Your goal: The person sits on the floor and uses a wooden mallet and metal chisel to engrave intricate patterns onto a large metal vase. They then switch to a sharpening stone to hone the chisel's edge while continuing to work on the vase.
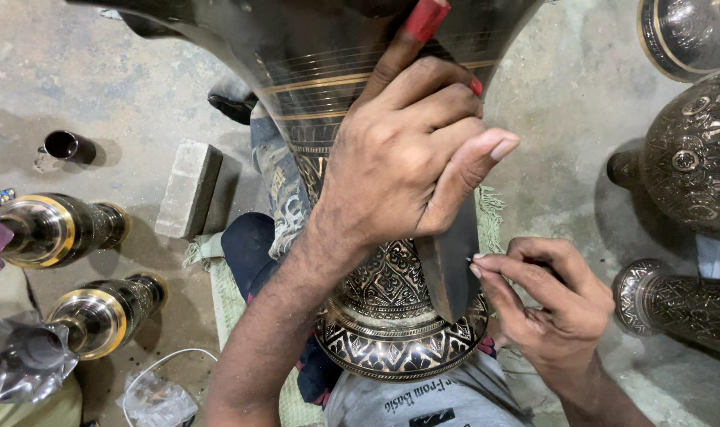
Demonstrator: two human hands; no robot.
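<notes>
Big engraved vase (pixel 391 300) lies across the lap; left hand (pixel 407 166) closed on a dark chisel (pixel 448 269), right hand (pixel 553 304) pinching its tip. Vase looks heavy, stiff, slick: hold the neck

Black vase (pixel 391 292) with engraved gold floral bands, red-handled tool (pixel 425 17), grey brick (pixel 187 188), green mat (pixel 227 292)

Tall black engraved brass vase (pixel 376 308): mouth cut off at 12 o'clock, mid-body hidden beneath left hand (pixel 407 166). Fine tool in right hand (pixel 553 304): too small to identify. Dark engraved metal vessels (pixel 692 158): cropped at 3 o'clock.
</notes>
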